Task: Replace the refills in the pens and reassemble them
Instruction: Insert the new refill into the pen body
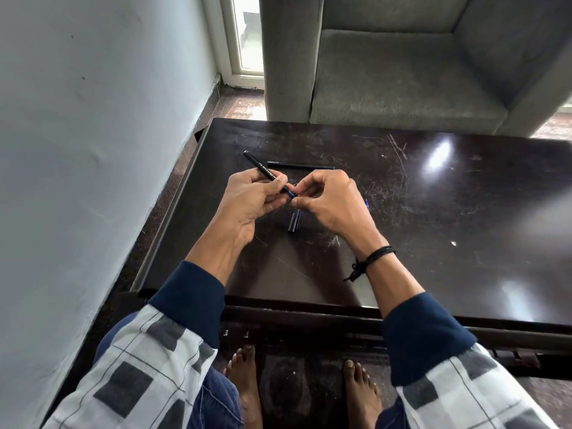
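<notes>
My left hand (pixel 252 201) grips a black pen barrel (pixel 263 169) with white lettering, its far end pointing up and left above the dark table (pixel 433 230). My right hand (pixel 329 198) pinches the blue tip piece (pixel 291 195) at the barrel's near end. A second black pen (pixel 300 165) lies flat on the table just behind my hands. A short black pen cap or barrel part (pixel 294 222) lies on the table below my hands. A bit of blue (pixel 367 204) shows behind my right hand; I cannot tell what it is.
The scratched table's left edge (pixel 173 212) runs close to a white wall (pixel 93 150). A grey armchair (pixel 402 72) stands behind the table. My bare feet (pixel 244 388) rest on the floor under the near edge.
</notes>
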